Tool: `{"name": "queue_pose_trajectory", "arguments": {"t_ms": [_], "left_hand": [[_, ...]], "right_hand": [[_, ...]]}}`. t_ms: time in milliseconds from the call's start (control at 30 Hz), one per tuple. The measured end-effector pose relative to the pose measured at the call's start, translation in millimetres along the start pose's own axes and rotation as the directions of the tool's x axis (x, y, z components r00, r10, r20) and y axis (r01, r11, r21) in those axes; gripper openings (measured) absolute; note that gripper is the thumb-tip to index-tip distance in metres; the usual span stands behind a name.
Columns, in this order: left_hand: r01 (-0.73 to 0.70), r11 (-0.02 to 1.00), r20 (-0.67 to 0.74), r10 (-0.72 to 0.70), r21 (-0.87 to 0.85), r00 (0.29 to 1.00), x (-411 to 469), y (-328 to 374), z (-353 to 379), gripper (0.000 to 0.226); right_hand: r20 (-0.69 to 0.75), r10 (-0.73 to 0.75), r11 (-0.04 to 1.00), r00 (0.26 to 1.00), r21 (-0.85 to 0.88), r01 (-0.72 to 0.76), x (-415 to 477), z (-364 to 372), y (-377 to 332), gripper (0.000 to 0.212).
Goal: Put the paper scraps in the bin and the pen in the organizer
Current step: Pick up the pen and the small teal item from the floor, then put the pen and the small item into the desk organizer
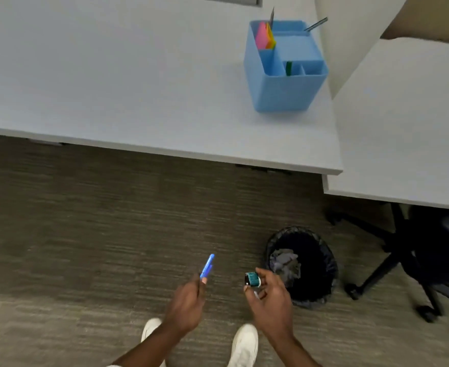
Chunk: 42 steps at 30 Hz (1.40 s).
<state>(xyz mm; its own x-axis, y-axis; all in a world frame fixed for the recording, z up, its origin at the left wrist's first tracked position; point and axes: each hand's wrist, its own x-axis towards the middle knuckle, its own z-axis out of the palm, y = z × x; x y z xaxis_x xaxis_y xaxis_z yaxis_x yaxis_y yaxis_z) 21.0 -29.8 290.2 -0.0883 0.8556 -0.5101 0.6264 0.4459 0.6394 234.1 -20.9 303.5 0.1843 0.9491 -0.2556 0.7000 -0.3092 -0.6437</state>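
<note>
My left hand [187,304] is shut on a blue pen [208,266], which points up and away over the carpet. My right hand [269,295] is just left of the bin and pinches a small teal and black object [252,279] between thumb and finger. The black mesh bin [321,287] stands on the floor at the lower right with crumpled grey paper scraps [284,263] inside. The light blue organizer [284,67] sits on the desk near its right end, holding coloured sticky notes, a green item and two thin metal pieces.
The grey desk [138,88] fills the upper half, its front edge running across the middle. A second desk [403,128] adjoins on the right, with a black office chair [417,255] under it. My white shoes [242,345] stand on the brown carpet.
</note>
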Motion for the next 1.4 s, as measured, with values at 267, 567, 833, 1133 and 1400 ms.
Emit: {"name": "queue_pose_trajectory", "arguments": {"t_ms": [267, 567, 833, 1133, 1400], "left_hand": [[-0.061, 0.993, 0.006, 0.061, 0.103, 0.998, -37, 87, -54, 0.012], [-0.106, 0.994, -0.009, 0.106, -0.005, 0.994, -78, 177, -112, 0.018], [-0.100, 0.995, -0.042, 0.101, 0.021, 0.994, -95, 235, -127, 0.009], [-0.075, 0.989, -0.085, 0.064, -0.129, 0.994, -58, 265, -151, 0.015], [-0.101, 0.972, -0.043, 0.094, -0.211, 0.995, 28, 275, -215, 0.018]], "right_hand": [[-0.001, -0.011, 1.000, 1.000, 0.023, 0.011, 1, -74, -59, 0.048], [-0.015, -0.073, 0.995, 0.997, 0.067, 0.074, -4, -155, -121, 0.045], [0.015, -0.133, 0.977, 0.991, 0.172, 0.128, -3, -214, -126, 0.039], [0.038, -0.156, 0.961, 0.987, 0.239, 0.143, 57, -265, -170, 0.038], [-0.100, -0.153, 0.949, 0.983, 0.263, 0.175, 141, -258, -248, 0.038]]}}
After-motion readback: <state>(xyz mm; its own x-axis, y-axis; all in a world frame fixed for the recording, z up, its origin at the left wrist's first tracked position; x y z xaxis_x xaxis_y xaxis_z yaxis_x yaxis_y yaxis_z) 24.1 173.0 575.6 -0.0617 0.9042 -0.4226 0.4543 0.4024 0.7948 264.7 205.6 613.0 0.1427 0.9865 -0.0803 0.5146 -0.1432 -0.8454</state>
